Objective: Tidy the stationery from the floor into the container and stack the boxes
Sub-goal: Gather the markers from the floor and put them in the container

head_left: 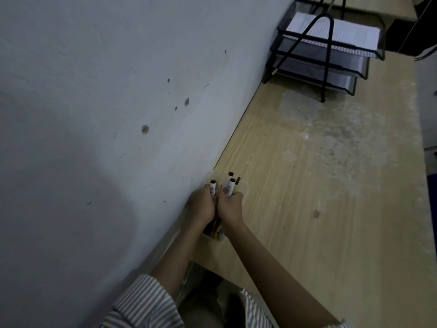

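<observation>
A clear plastic container [243, 187] stands on the wooden desk against the white wall. My left hand [203, 204] grips a white marker [212, 187] with a black cap over the container. Right beside it, my right hand [230, 207] grips a bunch of white black-capped markers [230, 183]. Coloured pens [216, 228] show below my hands, inside the container's near end. My hands hide most of the container.
A black mesh paper tray rack [324, 55] with white sheets stands at the desk's far end by the wall. The light wooden desk [319, 185] stretches to the right, with a scuffed whitish patch. The white wall [94, 114] borders the left.
</observation>
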